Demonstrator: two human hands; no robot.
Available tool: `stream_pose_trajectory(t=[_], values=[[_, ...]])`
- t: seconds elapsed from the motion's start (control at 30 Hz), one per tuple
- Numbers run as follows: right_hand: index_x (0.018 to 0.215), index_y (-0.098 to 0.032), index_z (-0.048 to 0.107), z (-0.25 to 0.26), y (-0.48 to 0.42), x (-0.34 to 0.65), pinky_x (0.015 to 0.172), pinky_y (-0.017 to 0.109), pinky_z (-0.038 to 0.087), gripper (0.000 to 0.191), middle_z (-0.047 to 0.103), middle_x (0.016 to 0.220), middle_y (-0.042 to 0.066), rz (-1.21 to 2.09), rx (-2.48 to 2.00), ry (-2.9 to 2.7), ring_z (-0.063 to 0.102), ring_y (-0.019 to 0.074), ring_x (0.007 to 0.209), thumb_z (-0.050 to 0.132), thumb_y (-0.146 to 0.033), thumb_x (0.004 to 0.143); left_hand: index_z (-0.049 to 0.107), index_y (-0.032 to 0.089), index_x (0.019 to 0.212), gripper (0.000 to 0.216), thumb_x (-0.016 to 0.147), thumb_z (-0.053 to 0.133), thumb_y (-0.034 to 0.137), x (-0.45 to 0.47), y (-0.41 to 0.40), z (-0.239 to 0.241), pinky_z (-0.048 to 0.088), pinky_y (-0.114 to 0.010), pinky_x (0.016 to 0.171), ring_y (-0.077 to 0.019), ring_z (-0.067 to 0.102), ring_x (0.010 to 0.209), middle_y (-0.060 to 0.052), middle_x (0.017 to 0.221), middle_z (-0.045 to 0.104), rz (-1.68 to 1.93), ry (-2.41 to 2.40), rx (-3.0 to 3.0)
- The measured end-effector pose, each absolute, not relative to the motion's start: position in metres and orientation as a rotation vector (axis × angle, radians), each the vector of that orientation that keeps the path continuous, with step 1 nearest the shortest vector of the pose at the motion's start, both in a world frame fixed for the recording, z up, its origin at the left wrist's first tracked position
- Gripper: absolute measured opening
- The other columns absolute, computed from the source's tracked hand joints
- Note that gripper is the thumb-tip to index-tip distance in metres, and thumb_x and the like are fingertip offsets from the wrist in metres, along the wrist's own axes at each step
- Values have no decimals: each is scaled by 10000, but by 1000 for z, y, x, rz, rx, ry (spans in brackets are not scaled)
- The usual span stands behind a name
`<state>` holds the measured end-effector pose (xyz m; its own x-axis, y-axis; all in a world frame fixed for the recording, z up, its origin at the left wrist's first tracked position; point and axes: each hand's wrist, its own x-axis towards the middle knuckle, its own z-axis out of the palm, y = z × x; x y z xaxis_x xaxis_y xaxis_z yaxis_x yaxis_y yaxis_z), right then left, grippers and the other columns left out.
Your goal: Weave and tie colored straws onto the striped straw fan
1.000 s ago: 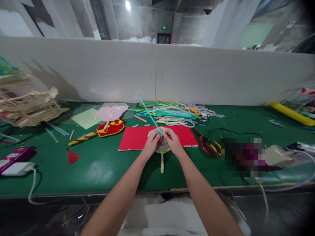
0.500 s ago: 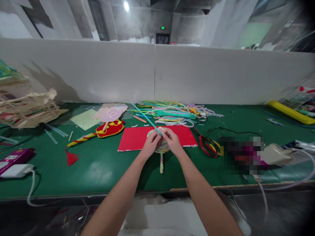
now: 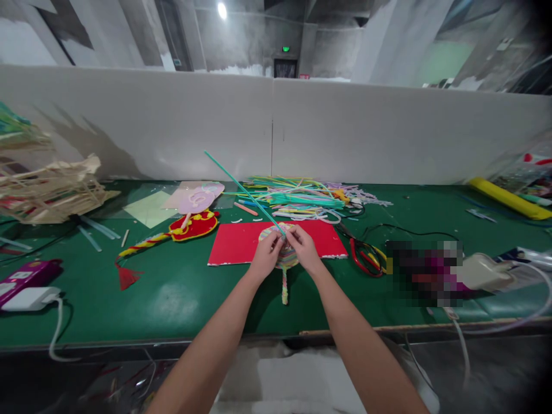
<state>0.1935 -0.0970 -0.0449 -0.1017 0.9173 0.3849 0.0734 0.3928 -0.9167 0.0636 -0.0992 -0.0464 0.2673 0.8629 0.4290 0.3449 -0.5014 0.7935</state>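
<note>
Long teal chenille stem (image 3: 235,182), pinched near one end by left hand (image 3: 265,250) and right hand (image 3: 304,246), is best bent gradually.

Item: your left hand (image 3: 267,248), bare, slender fingers. Item: your right hand (image 3: 302,247), bare, matching build; nails too small to make out. Item: your left forearm (image 3: 211,339) and right forearm (image 3: 357,339), uncovered, smooth-outlined, tapering to narrower wrists. Item: pale, cloth-like patch (image 3: 297,374) between them; whether you wear it, undetermined.
</note>
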Motion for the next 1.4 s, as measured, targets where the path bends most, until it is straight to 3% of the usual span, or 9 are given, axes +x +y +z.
stream_pose_trajectory(t=[0.1, 0.2, 0.33, 0.43, 0.53, 0.73, 1.0, 1.23, 1.4], values=[[665, -203, 439, -44, -96, 195, 569, 244, 344, 260, 416, 591, -33, 1000, -903, -1471, 410, 111, 558, 478, -425, 793, 518, 152, 816, 214, 867, 349, 272, 60, -102, -46, 402, -227, 648, -110, 484, 687, -14, 730, 523, 1339, 1229, 2054], [652, -203, 437, -42, -96, 197, 577, 250, 342, 277, 415, 571, -36, 1036, -892, -1471, 415, 113, 553, 482, -441, 787, 572, 176, 937, 211, 849, 408, 276, 55, -104, -44, 405, -297, 788, -157, 503, 902, -74, 960, 546, 1573, 1461, 2179], [663, -205, 463, -43, -97, 196, 586, 256, 344, 260, 422, 583, -33, 1034, -880, -1492, 419, 116, 561, 484, -431, 790, 613, 251, 969, 200, 811, 490, 261, 51, -105, -37, 282, -437, 968, -227, 389, 1160, -71, 1200, 491, 1577, 1609, 2487], [679, -205, 488, -40, -98, 197, 596, 260, 358, 267, 443, 601, -24, 1020, -895, -1525, 440, 124, 582, 482, -450, 785, 610, 256, 942, 182, 820, 479, 226, 48, -104, -29, 172, -509, 1021, -216, 415, 1155, -37, 1092, 581, 1408, 1537, 2712], [687, -199, 508, -34, -97, 200, 582, 257, 369, 316, 475, 605, -12, 1006, -951, -1530, 462, 128, 591, 448, -492, 791, 596, 231, 931, 184, 839, 442, 191, 43, -101, -17, 190, -478, 1029, -167, 522, 999, -16, 906, 636, 1184, 1348, 2952], [769, -188, 537, -18, -97, 208, 571, 254, 400, 320, 551, 633, -5, 1074, -997, -1529, 522, 132, 610, 469, -500, 772, 588, 196, 874, 140, 818, 466, 157, 39, -95, 8, 371, -336, 867, -149, 525, 784, -16, 747, 603, 965, 1244, 3191], [742, -177, 552, -10, -98, 215, 674, 294, 429, 224, 596, 716, 8, 1046, -1013, -1697, 553, 146, 691, 571, -399, 719, 599, 185, 880, 139, 811, 482, 156, 37, -89, 15, 373, -307, 803, -151, 539, 771, -31, 761, 611, 836, 1120, 3252], [712, -177, 534, -30, -84, 216, 609, 284, 413, 257, 562, 634, 9, 929, -1064, -1520, 535, 148, 627, 553, -434, 726, 576, 226, 1019, 241, 808, 464, 191, 48, -91, 4, 383, -229, 535, -167, 612, 636, -42, 747, 668, 735, 1563, 2683], [699, -174, 537, -37, -82, 216, 567, 269, 389, 285, 558, 609, 5, 1018, -1038, -1337, 508, 132, 581, 592, -453, 686, 565, 203, 899, 155, 806, 444, 229, 59, -94, 4, 418, -206, 530, -158, 637, 636, -22, 683, 674, 900, 1447, 2161]])
